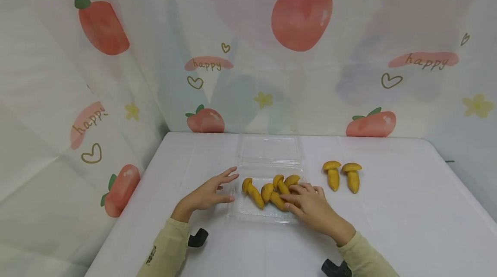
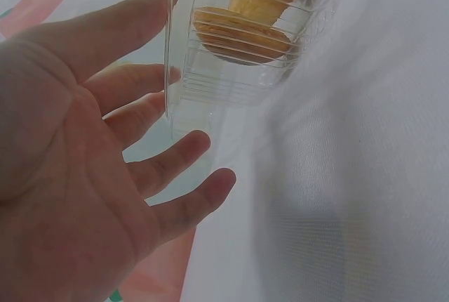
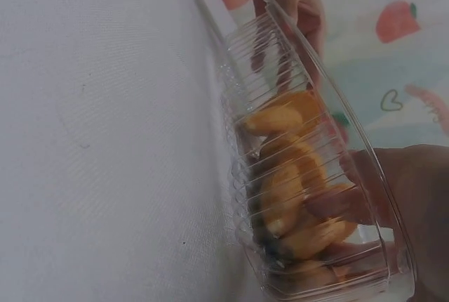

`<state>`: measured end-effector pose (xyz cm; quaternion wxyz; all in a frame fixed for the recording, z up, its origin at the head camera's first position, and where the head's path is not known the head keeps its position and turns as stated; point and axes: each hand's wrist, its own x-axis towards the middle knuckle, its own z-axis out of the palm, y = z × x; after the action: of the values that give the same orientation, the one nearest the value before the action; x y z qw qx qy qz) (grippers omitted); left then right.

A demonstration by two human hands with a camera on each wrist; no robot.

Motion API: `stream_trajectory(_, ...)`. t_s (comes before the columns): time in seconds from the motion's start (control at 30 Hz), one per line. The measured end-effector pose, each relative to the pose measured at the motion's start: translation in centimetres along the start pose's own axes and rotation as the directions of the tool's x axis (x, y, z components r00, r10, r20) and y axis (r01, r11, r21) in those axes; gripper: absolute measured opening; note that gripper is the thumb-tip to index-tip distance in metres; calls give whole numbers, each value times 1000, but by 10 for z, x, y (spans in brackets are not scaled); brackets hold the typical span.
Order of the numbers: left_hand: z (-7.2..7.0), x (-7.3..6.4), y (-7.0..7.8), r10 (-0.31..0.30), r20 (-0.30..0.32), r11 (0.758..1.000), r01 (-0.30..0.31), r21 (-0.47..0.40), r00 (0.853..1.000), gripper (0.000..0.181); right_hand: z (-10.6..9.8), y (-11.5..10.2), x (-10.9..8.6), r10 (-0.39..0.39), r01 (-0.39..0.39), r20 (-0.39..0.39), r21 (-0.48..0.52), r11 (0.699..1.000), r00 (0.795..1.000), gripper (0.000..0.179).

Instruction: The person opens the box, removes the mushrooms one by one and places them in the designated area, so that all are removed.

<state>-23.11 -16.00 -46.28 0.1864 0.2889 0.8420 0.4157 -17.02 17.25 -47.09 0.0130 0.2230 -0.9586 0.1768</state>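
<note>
Several yellow-brown toy mushrooms [image 1: 254, 195] lie in a clear plastic clamshell box [image 1: 248, 214], its lid [image 1: 269, 149] folded back. My right hand [image 1: 316, 212] reaches over the box's right side and holds the rightmost mushroom [image 1: 292, 180] low among the others. Its thumb and fingers partly cover that mushroom's stem. Through the ribbed wall in the right wrist view, the thumb [image 3: 333, 202] touches a mushroom. My left hand [image 1: 206, 193] is at the box's left side with fingers spread, holding nothing. In the left wrist view, its fingertips [image 2: 221, 182] extend past the box's rim.
Two more mushrooms [image 1: 332, 175] [image 1: 352, 177] stand side by side on the white table [image 1: 407, 208], right of the box. A printed fabric backdrop [image 1: 248, 83] rises behind the table and along its left. Black wrist mounts [image 1: 198, 238] show at both sleeves.
</note>
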Motion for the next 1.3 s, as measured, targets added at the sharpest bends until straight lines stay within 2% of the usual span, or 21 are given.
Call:
stream_trajectory(0.2, -1, 1, 0, 4, -4, 1000, -4, 3, 1000, 70, -1, 0, 1, 6, -6, -20, 2, 1000, 1000, 29)
stream_trajectory(0.43, 0, 1, 1, 6, -1, 1000, -6, 3, 1000, 69, 4, 0, 0, 21, -12, -115, 83, 996, 993, 25)
stream_trajectory(0.6, 1, 1, 0, 3, 1, 1000, -3, 18, 1000, 68, 6, 1, -1, 10, 21, -202, 152, 988, 979, 33)
stream_trajectory(0.93, 2, -1, -2, -6, -1, 1000, 6, 22, 1000, 69, 3, 2, 0, 6, 62, -280, 234, 970, 960, 42)
stream_trajectory(1.07, 2, -1, -1, -10, -5, 1000, 10, 23, 1000, 70, -3, 4, 0, 25, 73, -307, 306, 949, 951, 42)
stream_trajectory(1.3, 1, -2, 1, -12, -14, 1000, 12, 20, 1000, 70, -15, 7, -2, 49, 96, -278, 486, 869, 959, 28)
